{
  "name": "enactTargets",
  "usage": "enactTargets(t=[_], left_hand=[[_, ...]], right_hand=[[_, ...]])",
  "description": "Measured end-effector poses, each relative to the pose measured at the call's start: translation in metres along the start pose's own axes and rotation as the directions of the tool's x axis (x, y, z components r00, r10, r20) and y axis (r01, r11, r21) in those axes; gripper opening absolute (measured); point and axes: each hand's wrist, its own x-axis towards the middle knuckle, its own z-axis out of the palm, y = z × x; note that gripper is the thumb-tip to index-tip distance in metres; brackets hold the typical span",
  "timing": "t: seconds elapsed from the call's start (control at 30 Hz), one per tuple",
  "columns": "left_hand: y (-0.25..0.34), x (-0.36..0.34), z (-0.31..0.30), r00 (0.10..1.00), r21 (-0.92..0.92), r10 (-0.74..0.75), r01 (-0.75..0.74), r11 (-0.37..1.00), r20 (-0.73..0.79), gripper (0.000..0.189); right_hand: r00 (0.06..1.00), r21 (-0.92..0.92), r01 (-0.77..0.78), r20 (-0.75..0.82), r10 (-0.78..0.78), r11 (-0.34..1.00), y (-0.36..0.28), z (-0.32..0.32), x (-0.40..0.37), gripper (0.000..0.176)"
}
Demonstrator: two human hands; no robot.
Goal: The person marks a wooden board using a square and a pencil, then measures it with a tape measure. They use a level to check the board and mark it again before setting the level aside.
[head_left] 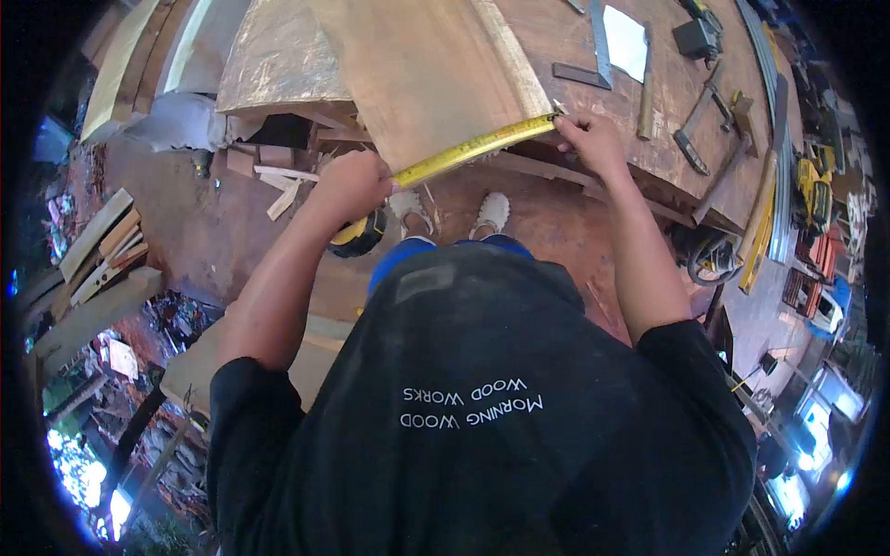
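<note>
The wide board (422,69) lies on the workbench (677,153), its near end at the bench's near edge. The yellow tape measure (473,148) is drawn out and spans that end from corner to corner. The left hand (348,190) is clenched round the blade at the board's near left corner, with the black and yellow case (360,234) hanging below the fist. The right hand (593,146) pinches the blade's other end at the near right corner.

So the tape is out and set across the width, I judge, with the reading being taken; its figures are too small to make out. I see no pencil line or cut on the board, and the blade is not wound back in. The metal square (601,46) and hammer (646,88) lie unheld on the bench, right of the board
</note>
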Motion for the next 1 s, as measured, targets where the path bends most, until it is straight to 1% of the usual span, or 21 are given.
enactTargets(t=[0.03,0.07,0.1,0.17,0.23,0.37,0.43,0.5,0.57,0.7,0.77,0.8,0.87,0.97,1.0], left_hand=[[-0.002,0.000,0.003,0.999,0.027,0.033,-0.032,0.999,-0.032,0.026],[-0.002,-0.001,0.001,0.999,0.026,0.029,-0.028,0.999,-0.030,0.026],[0.000,-0.001,-0.001,1.000,0.015,0.022,-0.022,1.000,-0.008,0.026],[0.003,-0.001,-0.004,1.000,0.003,0.016,-0.016,1.000,0.016,0.026],[0.004,-0.001,-0.005,0.999,0.050,-0.012,0.009,0.999,0.050,0.023],[0.001,0.002,-0.002,0.996,0.022,-0.057,0.055,0.998,0.074,0.022],[0.003,0.000,-0.006,0.998,0.042,-0.004,0.001,0.999,0.066,0.022],[0.002,0.000,-0.004,0.997,0.025,-0.023,0.021,0.999,0.071,0.023],[0.001,0.001,-0.004,0.997,0.010,-0.035,0.035,0.999,0.074,0.023],[0.001,0.002,-0.003,0.997,-0.009,-0.036,0.037,0.999,0.064,0.024],[0.000,0.003,-0.003,0.997,-0.003,-0.031,0.031,1.000,0.065,0.024],[0.000,0.003,-0.003,0.997,0.009,-0.022,0.022,1.000,0.074,0.024],[0.002,0.003,-0.004,0.997,0.020,-0.002,0.001,1.000,0.082,0.024],[0.005,-0.001,-0.007,0.997,0.040,0.046,-0.048,0.998,0.062,0.025],[0.005,-0.001,-0.006,0.998,0.021,0.031,-0.032,0.999,0.050,0.025]], right_hand=[[1.000,0.021,0.006,-0.008,-0.006,1.000,0.004,0.000,0.002,0.031],[1.000,0.043,0.010,-0.018,-0.009,0.999,0.008,0.001,0.002,0.031],[1.000,0.042,0.008,-0.015,-0.008,0.999,0.013,0.001,0.004,0.031],[0.999,0.110,0.049,-0.006,-0.049,0.993,0.021,0.002,0.009,0.030],[0.999,0.097,0.049,0.001,-0.050,0.994,0.028,0.003,0.013,0.030],[0.998,0.095,0.054,0.011,-0.055,0.994,0.029,0.002,0.013,0.030],[0.999,0.098,0.045,0.010,-0.047,0.994,0.036,0.004,0.018,0.030],[0.999,0.102,0.035,0.002,-0.035,0.994,0.030,0.004,0.016,0.030],[1.000,0.024,0.000,0.021,-0.001,1.000,0.021,-0.001,0.011,0.031],[0.999,0.071,0.012,0.033,-0.014,0.997,0.015,-0.002,0.007,0.031],[1.000,-0.004,0.003,0.016,-0.003,1.000,0.012,-0.003,0.006,0.032],[1.000,-0.004,0.000,0.012,0.001,1.000,0.016,-0.002,0.008,0.032],[0.998,0.087,0.051,0.028,-0.054,0.995,0.024,0.001,0.012,0.033],[0.998,0.092,0.045,0.046,-0.049,0.995,0.025,0.000,0.012,0.032],[0.998,0.088,0.043,0.036,-0.046,0.995,0.025,0.000,0.012,0.032]])
